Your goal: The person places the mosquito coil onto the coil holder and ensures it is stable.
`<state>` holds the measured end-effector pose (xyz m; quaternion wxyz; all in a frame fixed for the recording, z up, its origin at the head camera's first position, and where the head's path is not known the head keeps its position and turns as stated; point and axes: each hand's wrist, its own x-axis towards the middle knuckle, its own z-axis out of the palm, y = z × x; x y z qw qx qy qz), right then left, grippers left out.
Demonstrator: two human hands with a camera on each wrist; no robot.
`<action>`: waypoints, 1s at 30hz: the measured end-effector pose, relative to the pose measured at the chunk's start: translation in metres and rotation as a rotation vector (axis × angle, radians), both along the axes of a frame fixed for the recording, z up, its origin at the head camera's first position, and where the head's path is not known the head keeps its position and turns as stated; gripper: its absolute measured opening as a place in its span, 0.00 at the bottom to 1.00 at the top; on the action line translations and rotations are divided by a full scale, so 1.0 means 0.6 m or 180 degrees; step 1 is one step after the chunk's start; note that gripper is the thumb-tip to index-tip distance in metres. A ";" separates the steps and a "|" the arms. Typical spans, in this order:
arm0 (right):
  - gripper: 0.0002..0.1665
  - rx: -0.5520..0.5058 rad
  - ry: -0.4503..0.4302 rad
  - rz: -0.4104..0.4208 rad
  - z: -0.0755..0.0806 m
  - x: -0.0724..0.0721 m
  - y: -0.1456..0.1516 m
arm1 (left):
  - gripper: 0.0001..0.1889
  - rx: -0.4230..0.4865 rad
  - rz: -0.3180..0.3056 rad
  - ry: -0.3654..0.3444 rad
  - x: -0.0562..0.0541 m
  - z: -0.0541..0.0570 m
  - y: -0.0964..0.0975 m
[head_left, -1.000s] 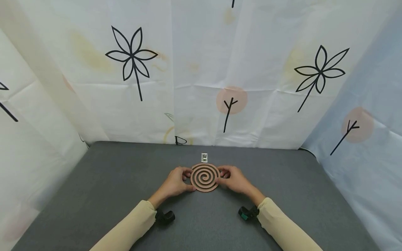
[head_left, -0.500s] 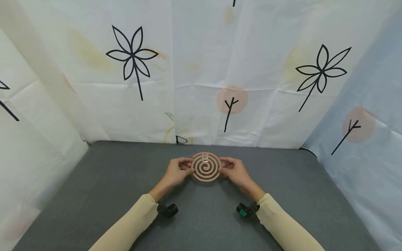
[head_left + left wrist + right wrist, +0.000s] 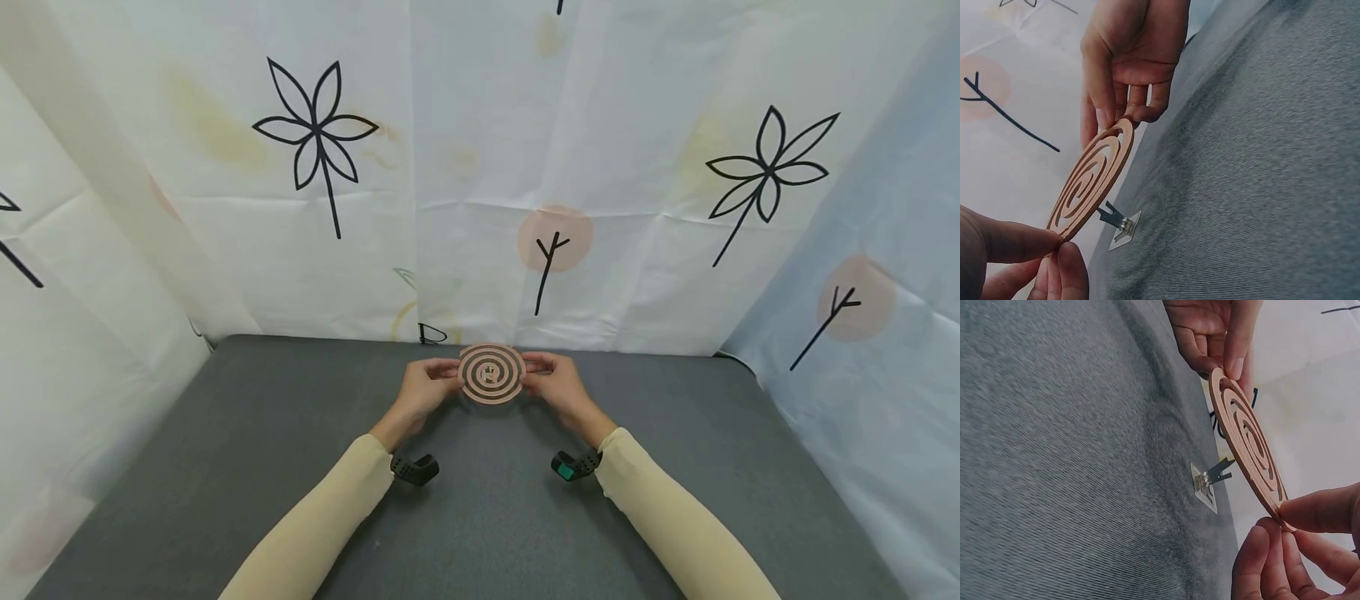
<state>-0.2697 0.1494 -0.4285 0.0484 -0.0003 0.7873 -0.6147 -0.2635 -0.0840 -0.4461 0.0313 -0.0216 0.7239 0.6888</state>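
A brown mosquito coil [image 3: 491, 401] is held up off the table between both hands. My left hand [image 3: 420, 390] pinches its left edge, thumb against fingers. On the opposite edge, my right hand [image 3: 558, 388] pinches it the same way. Below the coil, a small metal coil stand [image 3: 1125, 231] lies on the grey surface, with a forked prong bent upward. The right wrist view shows the prong of the stand [image 3: 1204, 482] close to the coil's underside; whether they touch I cannot tell. From the head, the stand shows only through the coil's middle gaps.
The dark grey table [image 3: 480, 533] reaches back to a white curtain [image 3: 480, 167] printed with plants. More curtain hangs at the left and right sides. Each wrist wears a black band, such as the left band [image 3: 415, 469].
Both hands have carried the coil away from me, toward the table's back edge, and lifted it. It has passed from in front of the metal stand to over it.
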 end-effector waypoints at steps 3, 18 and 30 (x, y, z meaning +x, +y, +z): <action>0.23 0.0001 -0.0029 -0.0018 0.000 -0.010 -0.003 | 0.17 0.0023 0.0085 -0.0033 -0.007 0.001 0.003; 0.23 0.0159 -0.0009 0.0065 -0.002 -0.024 -0.009 | 0.16 0.0058 0.0190 -0.0047 -0.017 -0.004 0.009; 0.24 0.0220 -0.0192 0.0127 -0.003 -0.020 -0.009 | 0.16 -0.0008 0.0122 -0.0150 -0.019 -0.010 0.006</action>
